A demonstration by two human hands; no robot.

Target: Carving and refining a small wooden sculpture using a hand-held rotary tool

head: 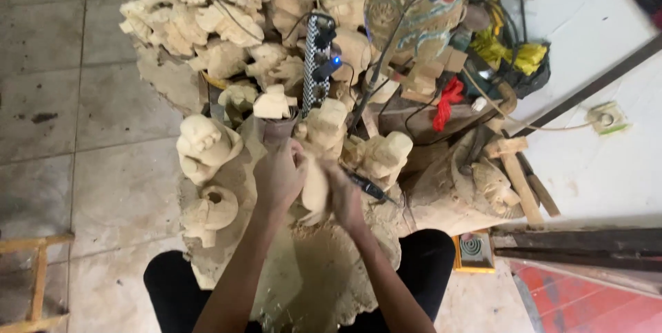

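Pale, unfinished wood fills most of the view: a heap of rough carved figures [207,2] is piled at the top, and more of them ring the work spot. One rounded carving [205,145] stands just left of the hands, with a ring-shaped piece [210,210] below it; another blocky figure [386,157] sits just to the right, and one more [324,123] stands right behind the hands. A black-and-white power strip [317,61] with plugs and a blue light lies among the carvings further back, its cables trailing across the pile. A painted carved piece [420,2], a red cloth [448,98] and a yellow bag [510,54] crowd the upper right, and wooden slats [524,181] lie at the right edge. Sawdust covers the low work surface [324,271] between the person's knees, above a tiled floor [69,98].

The small wooden carving [316,188] being worked is held upright at the centre, between both hands. The left hand [279,178] is wrapped around its left side, fingers curled, forearm rising from the lower middle. The right hand [343,198] presses against the carving's right side and grips a slim dark rotary tool [369,187], whose body points out to the right.
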